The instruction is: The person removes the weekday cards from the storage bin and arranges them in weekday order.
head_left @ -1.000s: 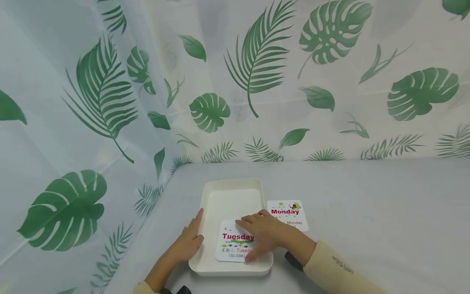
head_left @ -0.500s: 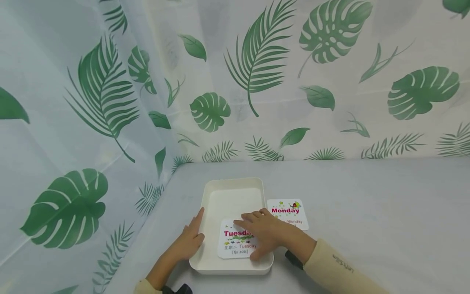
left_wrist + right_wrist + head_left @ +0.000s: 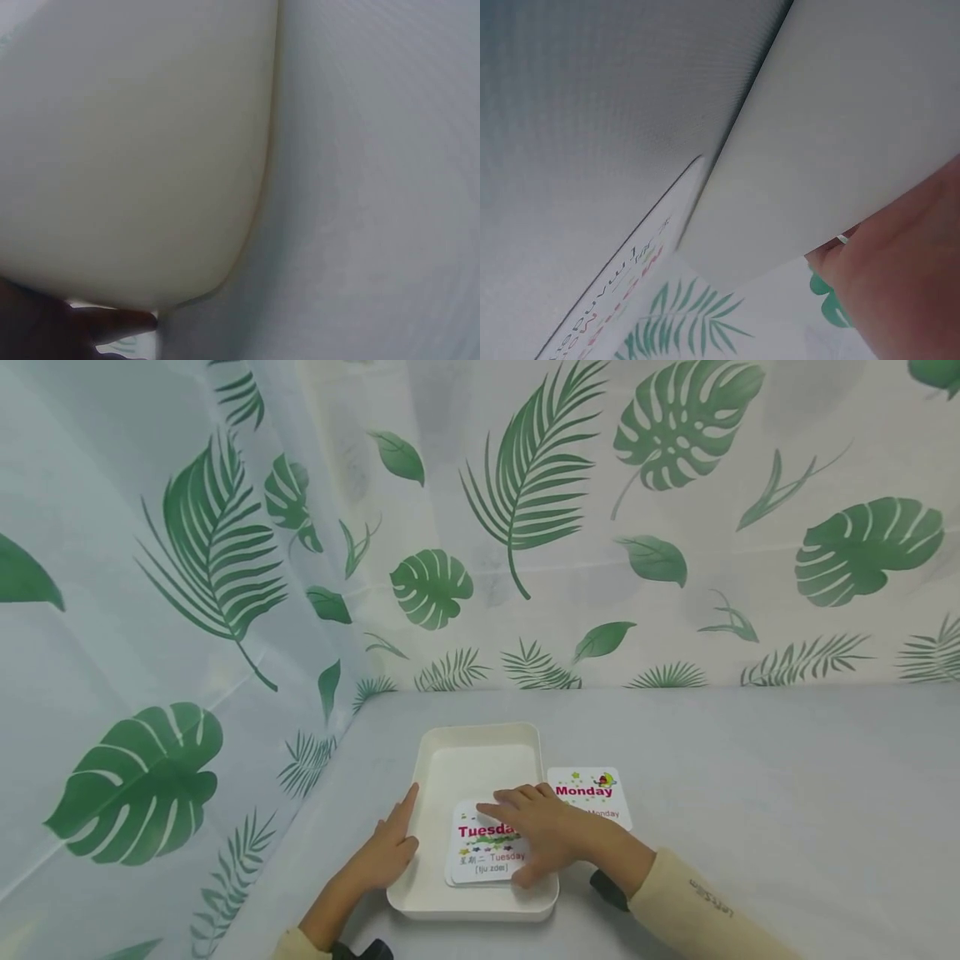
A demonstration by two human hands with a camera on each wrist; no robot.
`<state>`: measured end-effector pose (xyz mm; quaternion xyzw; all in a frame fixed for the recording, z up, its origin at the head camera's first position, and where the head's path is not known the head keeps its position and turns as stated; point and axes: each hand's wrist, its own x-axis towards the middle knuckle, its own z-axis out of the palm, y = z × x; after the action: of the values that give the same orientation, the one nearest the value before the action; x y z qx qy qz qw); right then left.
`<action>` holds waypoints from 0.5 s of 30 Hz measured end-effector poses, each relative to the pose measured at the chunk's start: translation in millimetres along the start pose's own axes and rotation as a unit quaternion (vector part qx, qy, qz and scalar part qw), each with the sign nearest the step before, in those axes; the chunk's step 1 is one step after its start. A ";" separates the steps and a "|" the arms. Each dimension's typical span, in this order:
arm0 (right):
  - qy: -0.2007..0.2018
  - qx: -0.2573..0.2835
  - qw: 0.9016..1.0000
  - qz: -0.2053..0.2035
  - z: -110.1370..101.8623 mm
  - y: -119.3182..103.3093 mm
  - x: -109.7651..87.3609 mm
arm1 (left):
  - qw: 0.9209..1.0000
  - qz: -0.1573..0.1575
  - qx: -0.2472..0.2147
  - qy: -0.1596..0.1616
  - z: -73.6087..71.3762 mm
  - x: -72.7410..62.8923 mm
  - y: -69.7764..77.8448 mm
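My right hand (image 3: 551,831) holds a white card printed "Tuesday" (image 3: 480,852), fingers over its upper right and thumb at its lower right corner. The card lies over the near half of a white tray (image 3: 480,768), and the edge of another white card (image 3: 452,875) shows beneath it. Along the tray's left rim rests my left hand (image 3: 382,852), its index finger straight and its thumb reaching over the rim. In the left wrist view, fingers (image 3: 112,324) lie at the tray's rim. The right wrist view shows part of the right hand (image 3: 907,277) over the tray wall (image 3: 817,135).
A white card printed "Monday" (image 3: 588,785) lies just right of the tray, partly covered by the right hand and forearm. The pale tabletop (image 3: 750,777) extends to the right. A leaf-printed curtain (image 3: 555,568) borders the back and left side.
The "Tuesday" card has shifted slightly upward and to the right with the right hand, and another card's edge now shows below it. The left hand stays at the rim.
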<state>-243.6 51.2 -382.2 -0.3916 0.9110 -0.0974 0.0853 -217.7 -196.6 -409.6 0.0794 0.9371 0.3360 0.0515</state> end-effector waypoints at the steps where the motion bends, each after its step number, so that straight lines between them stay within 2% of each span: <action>1: -0.002 -0.002 1.000 -0.001 0.2 0.3 0.1 | 1.000 0.001 0.000 0.001 0.0 -0.3 0.1; 9: -0.007 0.000 1.000 -0.002 -0.3 -1.3 -1.1 | 1.000 0.009 -0.005 0.001 0.1 -0.3 -1.2; 15: -0.002 0.013 1.000 0.004 1.5 -0.9 -1.3 | 1.000 0.003 -0.011 0.002 -0.2 -0.9 0.1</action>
<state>-241.7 51.4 -383.4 -0.3869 0.9112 -0.1076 0.0924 -216.8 -196.8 -409.4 0.0805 0.9332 0.3466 0.0494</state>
